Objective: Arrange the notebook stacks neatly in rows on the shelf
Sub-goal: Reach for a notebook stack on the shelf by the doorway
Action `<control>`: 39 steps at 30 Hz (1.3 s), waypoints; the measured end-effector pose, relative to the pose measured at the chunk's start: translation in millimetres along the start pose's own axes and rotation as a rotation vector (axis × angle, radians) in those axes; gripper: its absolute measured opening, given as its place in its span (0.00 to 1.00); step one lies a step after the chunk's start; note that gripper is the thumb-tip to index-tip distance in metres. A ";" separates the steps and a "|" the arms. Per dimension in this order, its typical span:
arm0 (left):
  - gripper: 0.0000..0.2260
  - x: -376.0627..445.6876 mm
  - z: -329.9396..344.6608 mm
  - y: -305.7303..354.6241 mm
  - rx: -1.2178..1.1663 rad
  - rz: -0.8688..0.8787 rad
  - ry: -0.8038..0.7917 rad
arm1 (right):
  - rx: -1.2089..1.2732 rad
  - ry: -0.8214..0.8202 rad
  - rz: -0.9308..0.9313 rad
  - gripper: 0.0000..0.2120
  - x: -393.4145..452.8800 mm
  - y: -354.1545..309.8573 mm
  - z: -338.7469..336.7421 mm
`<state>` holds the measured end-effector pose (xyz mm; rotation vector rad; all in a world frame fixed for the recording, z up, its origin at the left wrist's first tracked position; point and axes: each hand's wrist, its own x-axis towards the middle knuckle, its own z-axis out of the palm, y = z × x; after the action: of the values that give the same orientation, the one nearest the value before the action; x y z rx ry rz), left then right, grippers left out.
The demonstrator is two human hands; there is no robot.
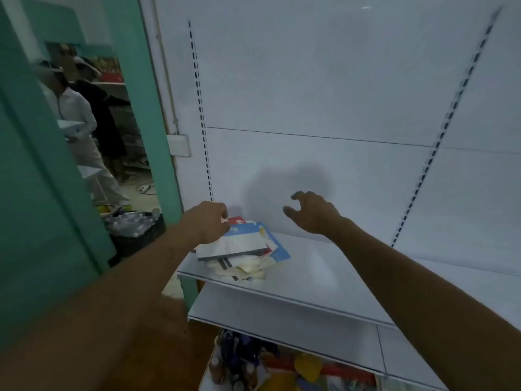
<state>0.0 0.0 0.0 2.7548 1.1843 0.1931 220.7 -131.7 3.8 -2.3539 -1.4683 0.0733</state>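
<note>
An untidy stack of notebooks (248, 249) lies at the left end of the white metal shelf (324, 277), with a blue and white cover on top and pale covers fanned out below. My left hand (211, 221) rests on the stack's far left corner, fingers curled onto the top books. My right hand (313, 213) hovers to the right of the stack, above the shelf and close to the back panel, fingers spread and curved, holding nothing.
A second white shelf (282, 317) sits below, with bottles and colourful goods (267, 365) under it. Left of the shelving stand a teal door frame (146, 108) and a black basket (135, 230) on the floor. Two people (84, 122) stand beyond the doorway.
</note>
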 end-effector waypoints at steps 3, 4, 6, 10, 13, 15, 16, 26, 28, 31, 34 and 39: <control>0.16 29.7 16.0 -26.5 -0.018 -0.043 -0.053 | 0.007 -0.079 -0.004 0.28 33.0 -15.3 32.3; 0.17 35.4 21.7 -32.3 -0.012 -0.063 -0.089 | 0.012 -0.121 -0.006 0.28 39.7 -19.2 44.6; 0.20 50.8 35.2 -45.8 0.016 -0.084 -0.134 | 0.026 -0.161 -0.009 0.28 55.5 -23.9 68.4; 0.29 70.0 61.9 -65.1 0.041 -0.096 -0.214 | 0.019 -0.230 -0.004 0.27 69.6 -22.0 111.9; 0.36 78.2 77.8 -68.4 0.027 -0.138 -0.274 | 0.023 -0.295 0.051 0.26 72.5 -15.4 137.5; 0.43 80.6 86.0 -68.0 0.075 -0.171 -0.321 | 0.061 -0.329 0.100 0.27 71.4 -11.2 149.8; 0.45 81.9 88.8 -67.9 0.095 -0.171 -0.350 | 0.079 -0.347 0.115 0.28 71.1 -9.1 155.5; 0.51 105.7 94.7 -85.9 0.084 -0.092 -0.434 | 0.191 -0.238 0.207 0.31 60.1 -9.9 180.3; 0.50 108.4 96.3 -84.7 0.145 -0.095 -0.393 | 0.200 -0.222 0.226 0.31 58.7 -10.6 181.1; 0.51 108.6 97.8 -83.0 0.203 -0.122 -0.371 | 0.273 -0.194 0.259 0.31 56.2 -11.3 181.8; 0.54 104.8 97.3 -83.8 0.189 -0.173 -0.373 | 0.365 -0.174 0.300 0.31 54.6 -12.5 179.9; 0.52 101.5 97.3 -82.4 0.183 -0.149 -0.223 | 0.360 -0.176 0.343 0.32 51.4 -15.6 180.9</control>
<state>27.4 122.8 -103.6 2.7300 1.3983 -0.2433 188.8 -30.5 -152.2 -2.3090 -1.0000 0.5943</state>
